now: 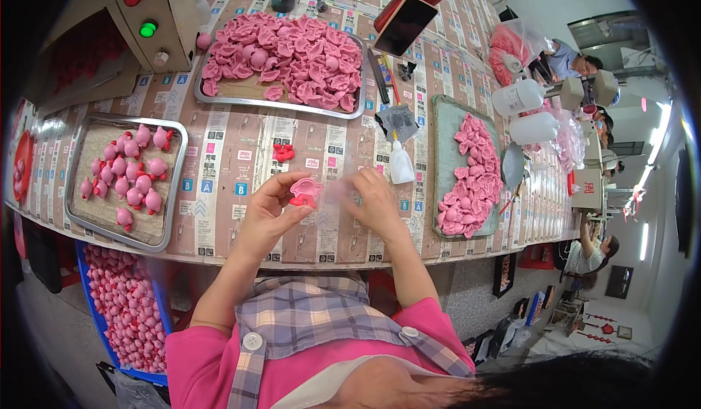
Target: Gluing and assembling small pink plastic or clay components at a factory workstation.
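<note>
My left hand (272,208) is closed on a hollow pink plastic shell (305,188), with a red piece (303,201) at its lower edge. To its right is my right hand (376,203), its fingertips smeared by motion; whether they hold anything is not clear. Just beyond my hands a small red part (283,152) lies on the table. A white squeeze bottle (401,164) with a thin yellow tip stands or lies beyond my right hand, beside a dark square pad (396,121).
A metal tray (285,110) of pink shells sits at the back. Rounded pink figures lie on a left tray (77,190), below a machine (157,15) with a green light. A greenish tray (438,168) of shells is at right. A blue crate (87,285) stands below left. A phone (406,26) stands behind.
</note>
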A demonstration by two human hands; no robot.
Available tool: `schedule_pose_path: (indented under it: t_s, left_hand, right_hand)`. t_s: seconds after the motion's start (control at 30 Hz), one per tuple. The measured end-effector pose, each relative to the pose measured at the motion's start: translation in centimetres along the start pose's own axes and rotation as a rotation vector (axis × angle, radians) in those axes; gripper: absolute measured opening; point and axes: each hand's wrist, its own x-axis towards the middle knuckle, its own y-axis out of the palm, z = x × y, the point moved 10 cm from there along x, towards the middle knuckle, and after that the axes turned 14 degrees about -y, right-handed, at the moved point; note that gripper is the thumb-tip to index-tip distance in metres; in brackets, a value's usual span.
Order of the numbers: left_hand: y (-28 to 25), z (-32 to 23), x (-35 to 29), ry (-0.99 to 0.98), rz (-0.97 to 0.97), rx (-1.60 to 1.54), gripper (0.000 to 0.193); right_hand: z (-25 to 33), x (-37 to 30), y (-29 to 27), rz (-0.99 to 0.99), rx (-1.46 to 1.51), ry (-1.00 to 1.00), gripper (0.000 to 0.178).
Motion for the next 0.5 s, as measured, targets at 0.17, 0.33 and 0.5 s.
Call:
schedule_pose_path:
  t_s: [0.17,0.33,0.5]
  left_hand:
    - [-0.2,-0.2,-0.1,0.015,-0.029,-0.007,0.042]
    - [0.0,-0.1,-0.1,0.020,-0.021,-0.009,0.041]
    - [0.0,0.3,-0.2,-0.009,-0.026,0.018,0.041]
  right_hand:
    - [0.5,0.2,0.1,0.036,-0.027,-0.060,0.021]
    - [0.2,0.8,-1.5,-0.033,0.096,-0.057,0.024]
    - [4.1,3.9,-6.2,-0.108,0.280,-0.153,0.026]
